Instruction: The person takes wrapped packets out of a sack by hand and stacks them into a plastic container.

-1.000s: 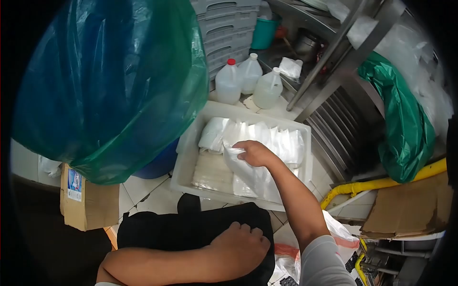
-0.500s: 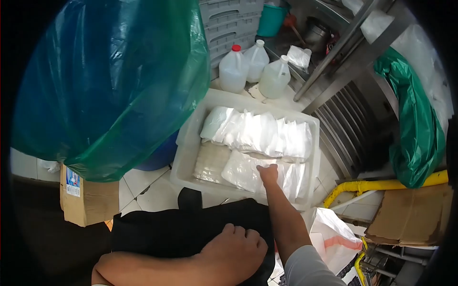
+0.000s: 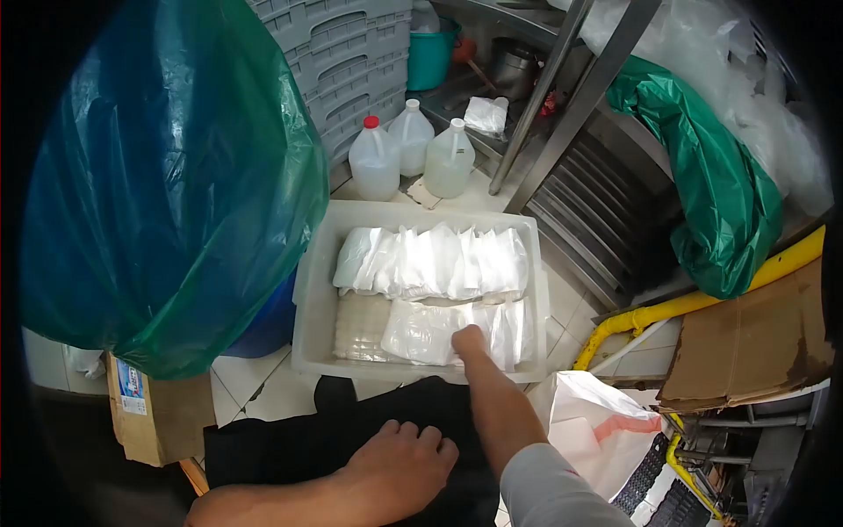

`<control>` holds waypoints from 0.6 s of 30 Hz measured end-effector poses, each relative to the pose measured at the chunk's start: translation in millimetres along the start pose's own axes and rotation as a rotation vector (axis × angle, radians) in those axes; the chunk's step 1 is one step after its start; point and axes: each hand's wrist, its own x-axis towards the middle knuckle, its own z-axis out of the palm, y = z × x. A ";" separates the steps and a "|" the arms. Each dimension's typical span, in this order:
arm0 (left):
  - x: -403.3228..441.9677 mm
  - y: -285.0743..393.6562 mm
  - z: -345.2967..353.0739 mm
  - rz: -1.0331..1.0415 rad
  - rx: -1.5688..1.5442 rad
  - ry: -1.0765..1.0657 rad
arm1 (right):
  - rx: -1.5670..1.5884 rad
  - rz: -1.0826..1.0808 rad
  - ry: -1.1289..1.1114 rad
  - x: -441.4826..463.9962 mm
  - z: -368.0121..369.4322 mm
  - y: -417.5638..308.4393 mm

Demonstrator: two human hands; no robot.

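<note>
My right hand (image 3: 471,342) reaches into a white plastic bin (image 3: 309,342). Its fingers are curled against the front row of clear plastic packets (image 3: 423,330) and appear closed on one packet's edge; the fingertips are hidden. Behind it stands a second row of shiny packets (image 3: 435,262), pressed side by side. At the bin's front left, a flat layer of packets (image 3: 361,327) shows at a lower level. My left hand (image 3: 399,461) rests on the black apron (image 3: 281,443) over my lap, fingers bent into a loose fist, with nothing visible in it.
A large green bag (image 3: 176,193) bulges on the left, above a cardboard box (image 3: 162,422). Several grey crates (image 3: 338,70) and three plastic jugs (image 3: 373,167) stand behind the bin. To the right are a metal rack (image 3: 606,193), yellow pipe (image 3: 606,329) and white sack (image 3: 588,422).
The view has turned, so the bin and jugs appear further left. My right hand stays on the front packets, its thumb less stretched out than before. My left hand remains on the apron.
</note>
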 end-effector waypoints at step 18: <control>-0.7 -10.2 11.0 0.034 0.001 0.092 | -0.344 -0.078 0.057 -8.0 -18.6 -3.0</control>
